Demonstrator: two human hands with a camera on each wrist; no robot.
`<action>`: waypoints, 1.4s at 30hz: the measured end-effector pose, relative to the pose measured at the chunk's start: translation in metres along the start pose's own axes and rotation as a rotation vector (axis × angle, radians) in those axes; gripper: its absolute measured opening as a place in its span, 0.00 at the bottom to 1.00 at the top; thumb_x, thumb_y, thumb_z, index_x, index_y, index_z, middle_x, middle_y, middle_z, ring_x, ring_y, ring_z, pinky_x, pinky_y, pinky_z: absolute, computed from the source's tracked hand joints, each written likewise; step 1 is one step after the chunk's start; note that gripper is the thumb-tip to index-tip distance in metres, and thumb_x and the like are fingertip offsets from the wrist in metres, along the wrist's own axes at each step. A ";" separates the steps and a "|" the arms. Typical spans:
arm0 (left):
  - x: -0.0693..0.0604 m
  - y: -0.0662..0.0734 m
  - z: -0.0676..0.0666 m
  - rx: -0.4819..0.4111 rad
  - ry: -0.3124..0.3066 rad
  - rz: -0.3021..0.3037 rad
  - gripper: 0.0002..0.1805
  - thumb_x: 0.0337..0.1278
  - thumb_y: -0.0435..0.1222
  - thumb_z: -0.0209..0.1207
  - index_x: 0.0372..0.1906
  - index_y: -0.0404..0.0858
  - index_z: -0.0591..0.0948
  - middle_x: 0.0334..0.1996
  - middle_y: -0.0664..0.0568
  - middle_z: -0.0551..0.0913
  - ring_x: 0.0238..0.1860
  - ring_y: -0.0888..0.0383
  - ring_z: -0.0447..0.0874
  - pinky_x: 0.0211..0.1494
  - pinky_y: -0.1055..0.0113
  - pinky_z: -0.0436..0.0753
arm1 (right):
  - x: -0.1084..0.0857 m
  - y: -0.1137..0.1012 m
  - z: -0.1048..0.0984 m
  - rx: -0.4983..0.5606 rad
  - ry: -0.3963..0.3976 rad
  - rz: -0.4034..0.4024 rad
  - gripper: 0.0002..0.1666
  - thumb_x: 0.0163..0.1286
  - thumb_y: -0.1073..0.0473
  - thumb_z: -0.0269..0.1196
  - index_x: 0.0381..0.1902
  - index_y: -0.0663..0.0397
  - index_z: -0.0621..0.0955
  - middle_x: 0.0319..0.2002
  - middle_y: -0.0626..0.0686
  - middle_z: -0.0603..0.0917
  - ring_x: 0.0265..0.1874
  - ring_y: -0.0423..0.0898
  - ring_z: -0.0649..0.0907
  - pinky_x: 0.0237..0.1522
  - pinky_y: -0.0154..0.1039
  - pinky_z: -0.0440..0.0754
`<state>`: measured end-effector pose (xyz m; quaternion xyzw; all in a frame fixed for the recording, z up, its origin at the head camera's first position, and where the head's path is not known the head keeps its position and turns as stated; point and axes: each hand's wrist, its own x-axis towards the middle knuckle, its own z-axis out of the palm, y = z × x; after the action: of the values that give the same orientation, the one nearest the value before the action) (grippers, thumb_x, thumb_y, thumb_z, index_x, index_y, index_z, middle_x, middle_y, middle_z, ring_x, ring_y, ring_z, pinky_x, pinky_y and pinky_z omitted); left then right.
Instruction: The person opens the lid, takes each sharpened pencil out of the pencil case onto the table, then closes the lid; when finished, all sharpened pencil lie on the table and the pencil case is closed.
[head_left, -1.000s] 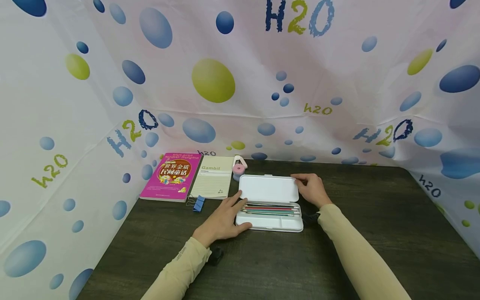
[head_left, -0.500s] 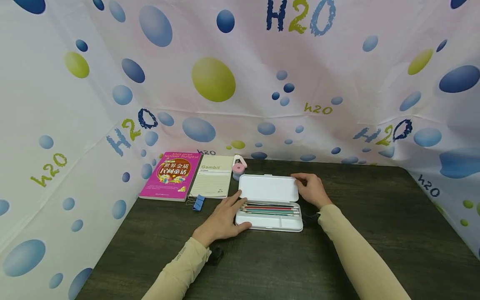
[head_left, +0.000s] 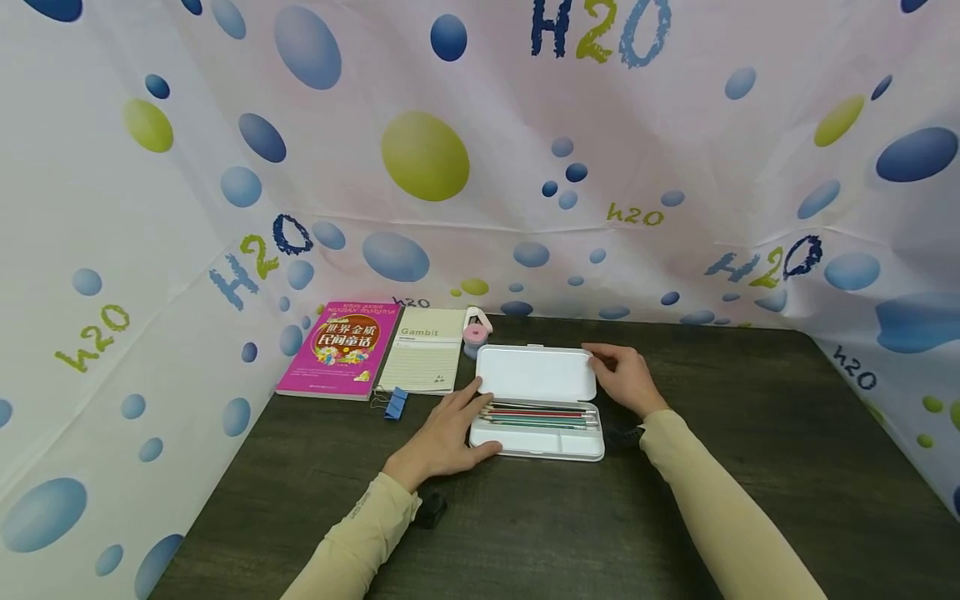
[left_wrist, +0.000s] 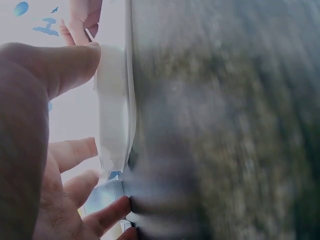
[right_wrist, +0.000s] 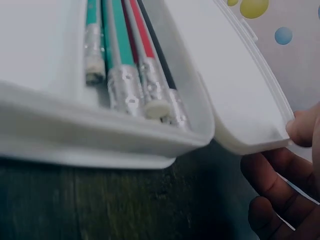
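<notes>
White cloth printed with blue and green spots and "H2O" lettering forms the backdrop (head_left: 510,117), and below it I have a dark wooden table (head_left: 555,533). Two pale sleeves (head_left: 735,508) reach in from the near edge. At the far left I see a magenta book (head_left: 341,354), with a lined notebook (head_left: 422,352) marked "Gambit" just beside it. Right of these, near the middle of the table, an open white pencil case (head_left: 522,444) lies flat, its lid (head_left: 536,373) folded back toward the cloth. On my right, the right hand (head_left: 628,382) pinches the lid's edge between thumb and fingers. On the other side, the left hand (head_left: 442,437) has its fingers spread apart against the case's left end, thumb at the near corner; it blocks part of that end from my head view. Close behind the lid's far left corner stands a pink and white object (head_left: 476,335) that I cannot identify. Left of the left hand, a blue clip (head_left: 396,404) lies by the notebook's near edge. Several pencils (head_left: 540,417) rest lengthwise in the case's far compartment, eraser ends rightward.
</notes>
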<state>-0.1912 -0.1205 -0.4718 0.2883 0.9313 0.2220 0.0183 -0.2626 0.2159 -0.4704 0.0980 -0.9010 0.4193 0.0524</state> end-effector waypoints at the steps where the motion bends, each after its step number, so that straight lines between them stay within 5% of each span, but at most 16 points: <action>1: 0.000 0.000 0.000 0.000 0.000 0.000 0.44 0.61 0.59 0.61 0.75 0.41 0.64 0.79 0.45 0.51 0.74 0.36 0.56 0.73 0.41 0.56 | -0.001 0.000 -0.001 0.003 -0.001 -0.003 0.21 0.76 0.61 0.57 0.65 0.55 0.78 0.54 0.61 0.83 0.42 0.54 0.81 0.42 0.49 0.81; 16: 0.001 -0.002 -0.001 -0.001 0.005 0.009 0.44 0.61 0.59 0.61 0.76 0.40 0.64 0.79 0.45 0.51 0.74 0.36 0.56 0.73 0.40 0.56 | -0.022 -0.005 -0.020 -0.079 0.079 -0.052 0.21 0.74 0.56 0.61 0.60 0.59 0.81 0.43 0.57 0.84 0.34 0.50 0.79 0.35 0.43 0.77; 26: 0.002 -0.002 0.001 0.001 -0.001 -0.007 0.45 0.61 0.59 0.61 0.76 0.41 0.64 0.79 0.46 0.51 0.74 0.37 0.55 0.73 0.41 0.56 | -0.045 -0.027 -0.015 -0.099 -0.067 -0.172 0.18 0.70 0.59 0.65 0.55 0.59 0.83 0.31 0.48 0.80 0.26 0.45 0.74 0.28 0.38 0.71; 34: 0.002 -0.001 0.001 -0.006 -0.010 -0.012 0.45 0.61 0.59 0.61 0.76 0.41 0.63 0.79 0.46 0.50 0.74 0.37 0.55 0.73 0.41 0.57 | -0.062 -0.027 -0.004 -0.158 -0.103 -0.298 0.17 0.66 0.58 0.69 0.52 0.55 0.85 0.45 0.51 0.86 0.37 0.50 0.78 0.36 0.42 0.76; 42: 0.002 0.000 -0.001 -0.012 -0.015 -0.008 0.45 0.61 0.59 0.61 0.76 0.40 0.63 0.79 0.46 0.50 0.74 0.37 0.54 0.74 0.43 0.57 | -0.067 -0.025 0.001 -0.226 -0.108 -0.360 0.13 0.63 0.60 0.71 0.46 0.55 0.87 0.41 0.50 0.87 0.38 0.48 0.79 0.40 0.46 0.77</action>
<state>-0.1929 -0.1201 -0.4713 0.2861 0.9309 0.2253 0.0280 -0.1913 0.2087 -0.4644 0.2729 -0.9118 0.2937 0.0888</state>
